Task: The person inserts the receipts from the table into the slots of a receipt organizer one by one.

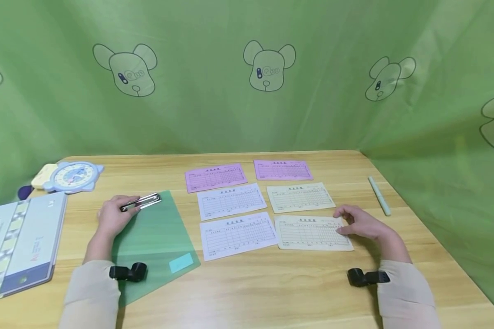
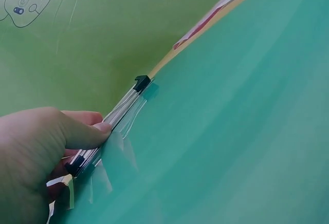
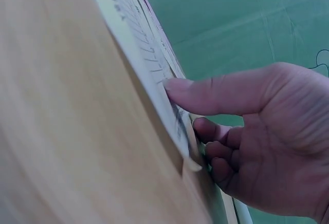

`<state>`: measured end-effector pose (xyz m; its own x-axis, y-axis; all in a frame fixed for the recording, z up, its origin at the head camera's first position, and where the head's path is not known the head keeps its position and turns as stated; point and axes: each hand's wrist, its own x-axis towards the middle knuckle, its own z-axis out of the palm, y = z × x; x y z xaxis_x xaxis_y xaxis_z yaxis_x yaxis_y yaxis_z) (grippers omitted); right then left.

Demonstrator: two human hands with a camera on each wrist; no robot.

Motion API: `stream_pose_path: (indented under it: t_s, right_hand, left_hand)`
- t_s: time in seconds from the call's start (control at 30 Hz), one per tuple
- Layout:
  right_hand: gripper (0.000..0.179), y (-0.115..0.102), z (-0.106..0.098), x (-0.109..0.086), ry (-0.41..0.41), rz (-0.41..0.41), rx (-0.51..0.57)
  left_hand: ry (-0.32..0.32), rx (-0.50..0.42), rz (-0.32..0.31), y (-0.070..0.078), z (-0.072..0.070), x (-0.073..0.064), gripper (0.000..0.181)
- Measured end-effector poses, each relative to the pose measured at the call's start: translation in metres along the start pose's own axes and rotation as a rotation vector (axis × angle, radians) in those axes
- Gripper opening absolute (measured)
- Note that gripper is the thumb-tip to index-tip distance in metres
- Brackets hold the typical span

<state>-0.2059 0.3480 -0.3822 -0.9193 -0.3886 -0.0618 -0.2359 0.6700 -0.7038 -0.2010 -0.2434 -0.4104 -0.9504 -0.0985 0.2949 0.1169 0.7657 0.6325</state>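
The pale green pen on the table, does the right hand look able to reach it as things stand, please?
Probably yes: the pale green pen lies just beyond the right hand, with bare tabletop between them, though that hand touches the lower cream form and might need to leave it first.

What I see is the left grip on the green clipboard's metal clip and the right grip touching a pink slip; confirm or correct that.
The slip's color is wrong: the right grip is touching a cream slip, as the head view shows. The left grip is indeed on the green clipboard's metal clip.
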Motion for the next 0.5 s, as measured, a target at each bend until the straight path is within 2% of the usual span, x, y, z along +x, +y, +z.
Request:
stream_pose_path:
  t_s: [0.23,0.5]
  right_hand:
    - [0.034,-0.0022,0.0004,-0.0009,0.006,0.009,-0.027]
    - [0.026,0.0012,-0.001,0.0013,-0.007,0.011,-0.067]
  left_hand:
    - [0.013,0.012,0.005,0.0021,0.0015,-0.0002,0.028]
    - [0.017,0.016,-0.003,0.002,0.0004,-0.0009,0.028]
